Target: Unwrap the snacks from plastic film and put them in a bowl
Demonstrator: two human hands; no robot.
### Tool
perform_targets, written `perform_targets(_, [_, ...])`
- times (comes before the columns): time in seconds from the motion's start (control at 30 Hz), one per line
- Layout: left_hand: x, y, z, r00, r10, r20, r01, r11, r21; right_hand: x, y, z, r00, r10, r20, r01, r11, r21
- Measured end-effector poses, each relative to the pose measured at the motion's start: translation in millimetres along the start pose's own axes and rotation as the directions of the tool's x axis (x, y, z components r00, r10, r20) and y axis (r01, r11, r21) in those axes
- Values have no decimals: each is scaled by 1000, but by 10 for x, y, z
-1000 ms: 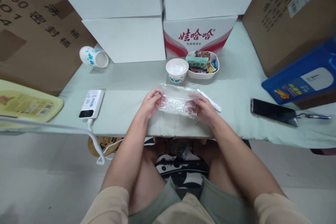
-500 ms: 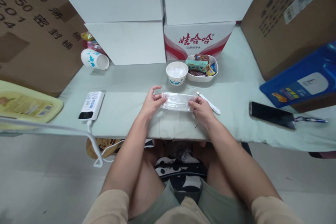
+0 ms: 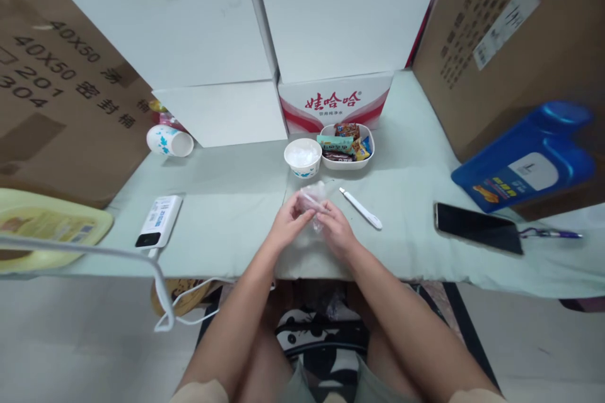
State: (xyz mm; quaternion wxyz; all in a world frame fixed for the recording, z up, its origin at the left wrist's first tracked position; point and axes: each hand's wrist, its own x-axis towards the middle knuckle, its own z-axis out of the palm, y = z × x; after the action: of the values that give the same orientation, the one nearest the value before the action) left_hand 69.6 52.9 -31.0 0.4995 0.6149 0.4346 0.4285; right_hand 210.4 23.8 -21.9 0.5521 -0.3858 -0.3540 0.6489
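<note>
My left hand (image 3: 287, 227) and my right hand (image 3: 336, 232) meet over the pale green cloth of the table (image 3: 227, 201). Both are closed on a clear plastic bag (image 3: 312, 196), now folded small and bunched between the fingertips. Just to the right of the hands lies a white knife-like tool (image 3: 362, 208). Behind them stand a paper bowl (image 3: 302, 157) with white contents and a white dish of wrapped snacks (image 3: 347, 146).
A white power bank (image 3: 157, 221) with a cable lies at the left, a tipped paper cup (image 3: 169, 140) behind it. A phone (image 3: 477, 236), a pen (image 3: 551, 233) and a blue jug (image 3: 524, 164) are at the right. Cardboard and white boxes wall the back. A yellow bottle (image 3: 47, 227) rests far left.
My hands have come together from holding the bag stretched wide; the bag is now folded into a small bundle between them. The camera view has tilted up and shifted.
</note>
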Motion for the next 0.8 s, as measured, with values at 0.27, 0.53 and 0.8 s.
perform_targets(0.27, [572,248,-260,798,375,-471,-67,833,550,132,-185,-105,967,207,-146,-167,956,243])
perform_targets(0.53, [1583,669,-181,983,175,-52,-12,347,938,194,-235,-135,958,208,-196,-175,969,174])
perform_targets(0.8, [1932,723,-171,886,-405,224,-68,366,928,208,-275,-186,967,172,-188,-156,983,99])
